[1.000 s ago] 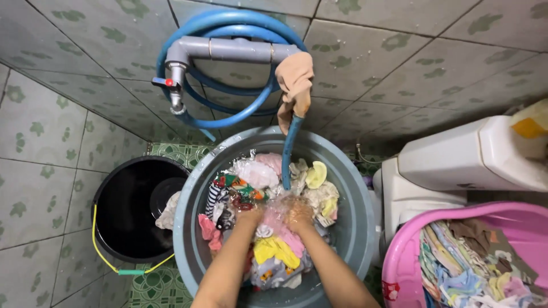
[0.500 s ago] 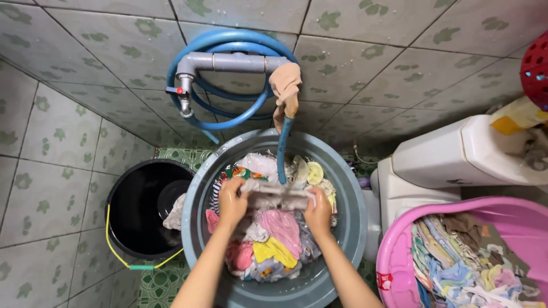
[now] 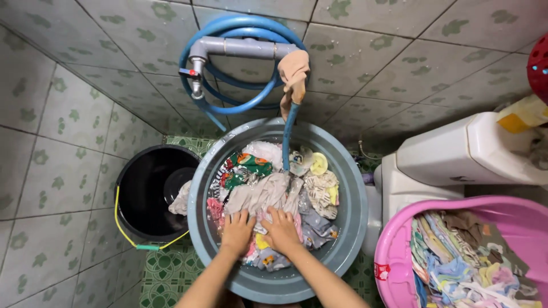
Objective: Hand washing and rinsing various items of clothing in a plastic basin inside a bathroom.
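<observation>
— Beige wet cloth (image 3: 260,195) lies spread over the heap of soaked coloured laundry (image 3: 311,197) in the round grey plastic basin (image 3: 351,219), at the centre of the frame. Both hands are laid flat on it, side by side and nearly touching, fingers spread: left hand (image 3: 237,231), right hand (image 3: 281,230). Neither is closed around anything.

— What could go wrong?

— I'd judge that hard pressing could slop water over the near rim onto the green patterned floor tiles (image 3: 162,279), making them slick. The blue hose (image 3: 289,137) dips into the basin just above the cloth; a snagged garment might pull it out. One pale cloth (image 3: 181,199) already hangs over the left rim toward the black bucket with a yellow handle (image 3: 149,197) and could slide off.

— And what is hard to see?

— Water depth; the laundry hides it. Whether the hose is running cannot be told. The grey pipe tap (image 3: 197,71) at upper centre shows no stream. The pink plastic tub of dry clothes (image 3: 399,251) at lower right is cut off by the frame, as is the white cistern (image 3: 456,151) at right, and the forearms leave the bottom edge.
</observation>
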